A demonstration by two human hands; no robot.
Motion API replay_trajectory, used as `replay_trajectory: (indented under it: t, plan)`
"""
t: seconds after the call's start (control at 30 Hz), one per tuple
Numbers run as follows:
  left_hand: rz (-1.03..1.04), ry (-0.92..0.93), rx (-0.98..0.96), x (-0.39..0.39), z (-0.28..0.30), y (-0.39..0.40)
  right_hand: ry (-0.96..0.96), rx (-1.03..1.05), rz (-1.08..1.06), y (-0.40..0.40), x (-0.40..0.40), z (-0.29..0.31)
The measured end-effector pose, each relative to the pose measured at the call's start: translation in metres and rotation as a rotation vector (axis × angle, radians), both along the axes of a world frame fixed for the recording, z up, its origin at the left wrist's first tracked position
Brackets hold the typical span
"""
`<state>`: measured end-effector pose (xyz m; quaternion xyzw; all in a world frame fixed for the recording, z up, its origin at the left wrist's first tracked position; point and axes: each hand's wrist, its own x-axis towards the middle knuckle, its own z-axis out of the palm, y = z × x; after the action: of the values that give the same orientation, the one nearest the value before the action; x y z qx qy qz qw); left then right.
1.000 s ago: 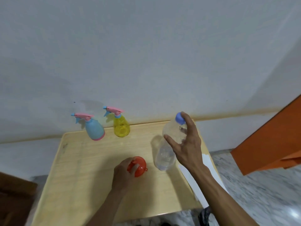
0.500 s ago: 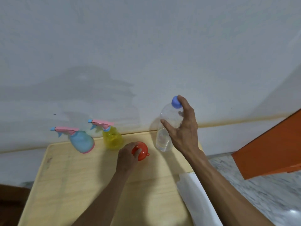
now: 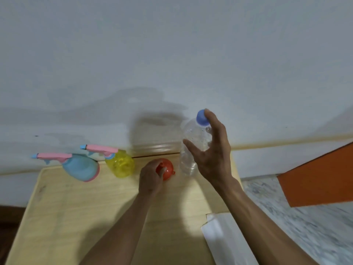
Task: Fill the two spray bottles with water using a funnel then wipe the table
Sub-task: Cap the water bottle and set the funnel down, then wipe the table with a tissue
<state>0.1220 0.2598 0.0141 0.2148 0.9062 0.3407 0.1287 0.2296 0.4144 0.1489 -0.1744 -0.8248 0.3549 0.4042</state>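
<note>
A clear water bottle [image 3: 188, 150] with a blue cap [image 3: 202, 118] stands near the far right of the wooden table [image 3: 76, 211]. My right hand [image 3: 212, 155] holds it, thumb on its front and fingers round the far side up to the cap. My left hand [image 3: 150, 177] grips the red funnel [image 3: 168, 170] just left of the bottle. A yellow spray bottle [image 3: 120, 164] and a blue spray bottle [image 3: 81, 167], both with pink trigger heads, stand at the table's far edge to the left.
A white cloth or paper [image 3: 223, 238] lies on the table's near right corner. The white wall [image 3: 172, 64] rises right behind the table. An orange panel [image 3: 317, 180] stands over the marble floor [image 3: 305, 226] on the right.
The view has shifted closer and tilted up. My right hand has stood the water bottle upright and farther back; my left hand has slid the funnel toward the spray bottles.
</note>
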Motion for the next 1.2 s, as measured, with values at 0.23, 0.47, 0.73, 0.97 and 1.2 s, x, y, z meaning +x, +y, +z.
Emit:
replay_trajectory:
  t: [0.23,0.47,0.73,0.97,1.2]
  plan:
    - [0.015,-0.057,-0.039,0.001,-0.006,0.001,-0.029,-0.009,0.014,0.002,-0.004,-0.002]
    - [0.023,-0.101,-0.055,0.003,-0.002,-0.002,-0.035,0.028,0.014,-0.006,-0.004,-0.004]
    - [-0.032,-0.097,-0.085,0.009,0.025,-0.026,-0.119,-0.060,-0.005,-0.014,0.014,0.005]
    - [-0.091,-0.076,-0.055,0.044,0.045,-0.069,-0.215,-0.251,-0.223,-0.050,0.087,-0.001]
    - [-0.296,-0.103,-0.062,0.110,0.039,-0.096,-0.405,-0.364,-0.469,-0.099,0.207,-0.046]
